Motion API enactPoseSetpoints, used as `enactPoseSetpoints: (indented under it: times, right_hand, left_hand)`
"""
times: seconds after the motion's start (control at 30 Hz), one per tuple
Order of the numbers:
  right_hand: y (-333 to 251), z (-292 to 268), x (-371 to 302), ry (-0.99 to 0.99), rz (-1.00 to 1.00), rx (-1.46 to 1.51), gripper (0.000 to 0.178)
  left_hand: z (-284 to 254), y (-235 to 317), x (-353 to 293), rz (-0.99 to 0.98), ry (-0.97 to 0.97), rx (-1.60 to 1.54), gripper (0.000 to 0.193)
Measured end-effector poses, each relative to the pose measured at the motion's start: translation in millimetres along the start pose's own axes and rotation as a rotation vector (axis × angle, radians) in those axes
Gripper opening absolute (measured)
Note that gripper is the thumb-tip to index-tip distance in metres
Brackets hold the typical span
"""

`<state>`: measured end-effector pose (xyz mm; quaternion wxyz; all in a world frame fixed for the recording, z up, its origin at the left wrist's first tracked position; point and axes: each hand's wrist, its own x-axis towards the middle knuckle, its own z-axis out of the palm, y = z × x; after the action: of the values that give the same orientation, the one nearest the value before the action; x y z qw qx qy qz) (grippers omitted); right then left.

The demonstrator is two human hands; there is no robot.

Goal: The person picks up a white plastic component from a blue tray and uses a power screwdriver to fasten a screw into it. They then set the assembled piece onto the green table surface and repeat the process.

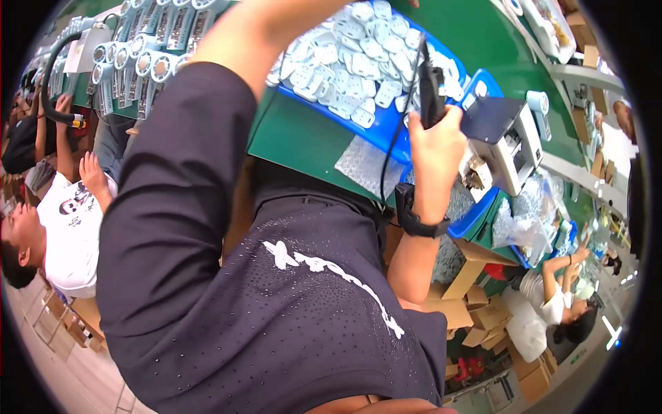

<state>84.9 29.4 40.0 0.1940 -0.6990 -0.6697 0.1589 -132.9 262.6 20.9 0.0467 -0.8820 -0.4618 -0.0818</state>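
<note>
My right hand (439,141) is closed around a black hand tool (432,93), held upright at the right side of a blue tray (352,123). A thin black cord (398,138) hangs beside the tool; the tool's exact kind is unclear. The tray is heaped with flat, pale-blue plastic parts (365,48) that have small holes. Across the upper left reaches my left arm (255,31), its forearm leaving the picture at the top edge. My left hand lies beyond that edge. A black watch-like band (420,221) circles my right wrist.
Right of the tray stands a white-and-dark boxy device (507,141). Rows of pale-blue round-headed units (138,62) fill the left bench. Bubble wrap (358,162) lies on the green table (296,131). Clear bags (531,217) and cardboard boxes (486,314) sit right. Other people work on both sides.
</note>
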Motion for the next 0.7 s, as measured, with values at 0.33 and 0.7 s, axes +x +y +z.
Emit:
enactPoseSetpoints:
  times: [0.33, 0.7]
  right_hand:
    - [-8.5, 28.8, 5.1, -0.146, -0.104, -0.345, 0.038]
    - [5.5, -11.7, 16.5, -0.409, 0.002, 0.659, 0.042]
  left_hand:
    - [-46.1, 59.1, -199.8, -0.520, 1.196, -0.005, 0.038]
    - [-22.4, 107.9, -440.8, -1.130, 0.482, 0.378, 0.048]
